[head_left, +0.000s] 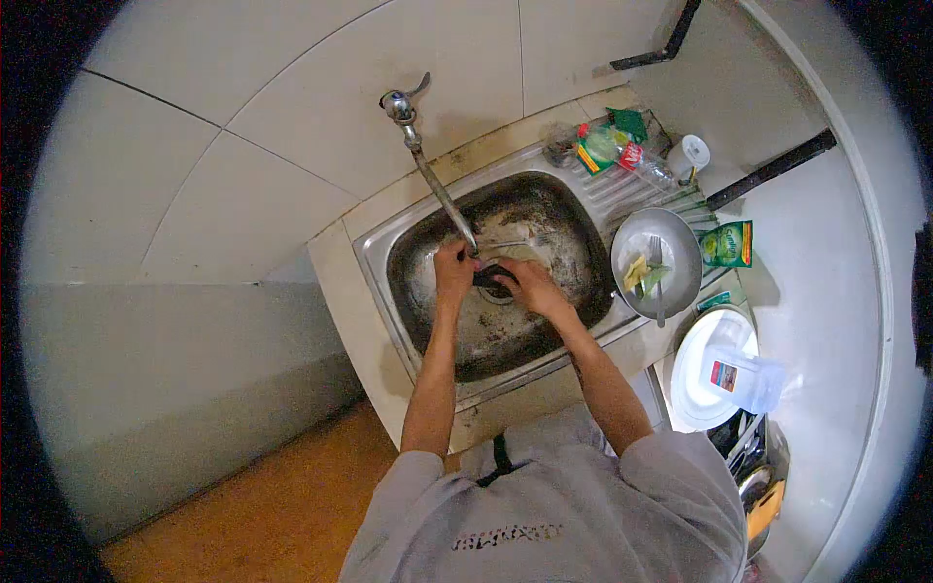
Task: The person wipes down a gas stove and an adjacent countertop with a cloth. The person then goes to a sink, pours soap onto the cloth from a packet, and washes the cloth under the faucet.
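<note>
Both of my hands are low inside the stained metal sink, just under the end of the faucet spout. Between them is a small dark, curved item whose kind I cannot make out. My right hand is closed on its right side. My left hand is closed at its left end, beside the spout tip, with a bit of pink at the fingertips. Behind the hands, a pale, flat shape lies in the basin, too blurred to name. The drain shows partly below the dark item.
Right of the basin stands a grey bowl with a fork and scraps. Beyond it are a green pouch, a plastic bottle, a white cup and a green scouring pad. A white plate carries a clear container.
</note>
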`<state>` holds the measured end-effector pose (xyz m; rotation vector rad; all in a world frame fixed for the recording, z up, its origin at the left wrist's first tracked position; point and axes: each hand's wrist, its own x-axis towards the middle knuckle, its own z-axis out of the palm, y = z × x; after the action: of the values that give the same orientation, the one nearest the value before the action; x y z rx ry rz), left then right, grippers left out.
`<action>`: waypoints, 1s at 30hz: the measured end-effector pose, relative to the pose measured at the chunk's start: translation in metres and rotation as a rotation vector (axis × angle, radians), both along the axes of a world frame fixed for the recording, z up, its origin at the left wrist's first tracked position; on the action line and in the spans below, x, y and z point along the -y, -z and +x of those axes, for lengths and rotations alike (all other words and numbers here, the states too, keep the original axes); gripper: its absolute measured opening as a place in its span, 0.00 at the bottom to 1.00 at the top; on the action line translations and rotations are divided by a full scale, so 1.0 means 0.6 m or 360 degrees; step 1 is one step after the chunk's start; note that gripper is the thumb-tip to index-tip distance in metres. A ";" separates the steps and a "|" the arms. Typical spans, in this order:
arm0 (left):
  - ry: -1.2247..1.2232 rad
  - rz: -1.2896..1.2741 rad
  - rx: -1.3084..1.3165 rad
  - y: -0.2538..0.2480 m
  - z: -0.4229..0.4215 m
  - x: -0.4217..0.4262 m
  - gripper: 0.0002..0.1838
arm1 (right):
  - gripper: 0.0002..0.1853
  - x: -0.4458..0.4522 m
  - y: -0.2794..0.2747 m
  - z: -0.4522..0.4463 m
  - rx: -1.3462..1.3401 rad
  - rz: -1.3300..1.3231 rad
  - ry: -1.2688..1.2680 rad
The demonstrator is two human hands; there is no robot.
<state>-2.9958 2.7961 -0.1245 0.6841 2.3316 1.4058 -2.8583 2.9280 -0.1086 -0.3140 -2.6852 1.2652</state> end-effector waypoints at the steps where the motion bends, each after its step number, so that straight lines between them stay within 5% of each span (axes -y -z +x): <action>1: 0.0072 -0.0154 -0.0196 -0.018 0.005 -0.003 0.08 | 0.21 0.001 -0.004 -0.004 0.0000 0.0001 -0.0001; 3: 0.0136 -0.0305 -0.0396 -0.061 0.016 -0.012 0.10 | 0.19 -0.002 -0.009 -0.015 -0.0066 -0.0023 0.0053; 5: 0.0092 -0.0053 -0.0060 -0.100 0.029 -0.017 0.14 | 0.18 -0.010 0.001 -0.026 -0.0114 -0.0095 0.0107; 9: 0.0290 -0.0022 0.0214 -0.067 0.013 -0.004 0.17 | 0.17 -0.020 0.012 -0.021 -0.0319 -0.0104 0.0173; 12: 0.0418 -0.0494 0.0115 -0.037 0.003 0.007 0.20 | 0.19 -0.030 0.034 -0.024 -0.0183 -0.0346 0.0038; 15: 0.0341 -0.0126 0.0076 -0.015 0.008 -0.002 0.20 | 0.18 -0.036 0.007 -0.013 -0.0208 -0.0539 -0.0053; 17: 0.0261 -0.0096 -0.0212 0.024 0.006 -0.006 0.17 | 0.18 -0.047 0.066 -0.002 -0.0092 -0.0363 -0.0015; 21: 0.0123 -0.0099 0.0093 -0.020 0.033 -0.037 0.16 | 0.19 -0.059 0.032 0.003 -0.0019 -0.0352 -0.0115; 22: 0.0274 -0.0357 -0.0845 -0.004 0.035 -0.040 0.17 | 0.19 -0.062 0.027 0.002 -0.0018 -0.0352 -0.0116; 24: 0.0414 -0.0608 -0.1785 0.022 0.033 -0.046 0.17 | 0.21 -0.068 0.021 0.000 0.0195 -0.0347 -0.0215; 27: 0.0191 -0.0326 -0.2056 0.045 0.023 -0.061 0.18 | 0.20 -0.050 0.024 0.007 -0.0161 -0.0044 0.0062; 29: -0.0255 -0.0227 -0.0130 0.055 0.014 -0.063 0.21 | 0.20 -0.048 0.034 0.005 -0.0161 -0.0285 -0.0030; 30: -0.0255 -0.0227 -0.0132 0.044 0.008 -0.065 0.21 | 0.19 -0.045 0.050 0.003 -0.0158 -0.0529 -0.0124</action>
<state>-2.9909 2.8351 -0.1508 0.5347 2.5723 1.2814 -2.8564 2.9552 -0.1388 -0.1803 -2.4210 1.7042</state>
